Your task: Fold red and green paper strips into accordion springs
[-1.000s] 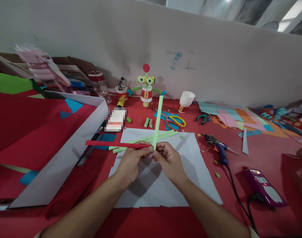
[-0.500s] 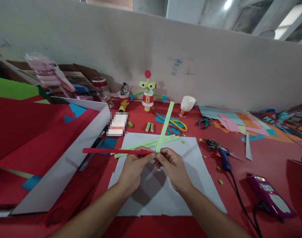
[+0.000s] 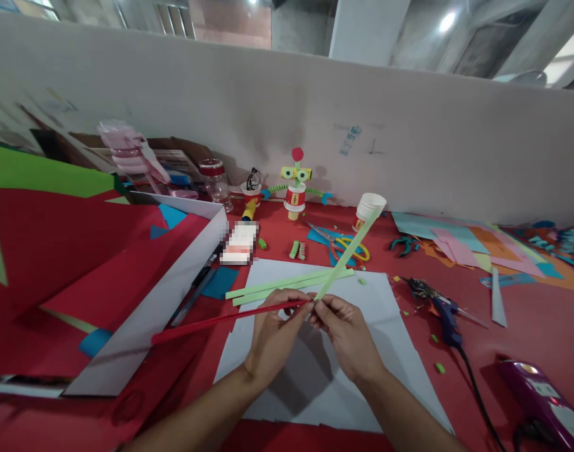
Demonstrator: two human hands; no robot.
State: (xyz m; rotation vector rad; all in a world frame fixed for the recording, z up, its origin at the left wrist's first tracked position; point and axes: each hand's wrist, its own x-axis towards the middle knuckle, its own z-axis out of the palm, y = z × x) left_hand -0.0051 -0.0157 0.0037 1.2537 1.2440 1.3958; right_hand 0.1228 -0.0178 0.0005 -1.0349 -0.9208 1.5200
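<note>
Head camera: the left hand (image 3: pixel 275 336), thumb and fingers pinched together, grips one end of a long, narrow red paper strip (image 3: pixel 211 321); the right hand (image 3: pixel 350 333), likewise pinched, holds a long pale-green paper strip (image 3: pixel 348 254) meeting it above a rectangular white paper sheet (image 3: pixel 310 386)

A craft workspace, judging by the glue gun (image 3: pixel 446 314), scissors (image 3: pixel 334 238), pliers (image 3: pixel 404 245) and coloured paper (image 3: pixel 449 247) on the desk (image 3: pixel 532 342).
</note>
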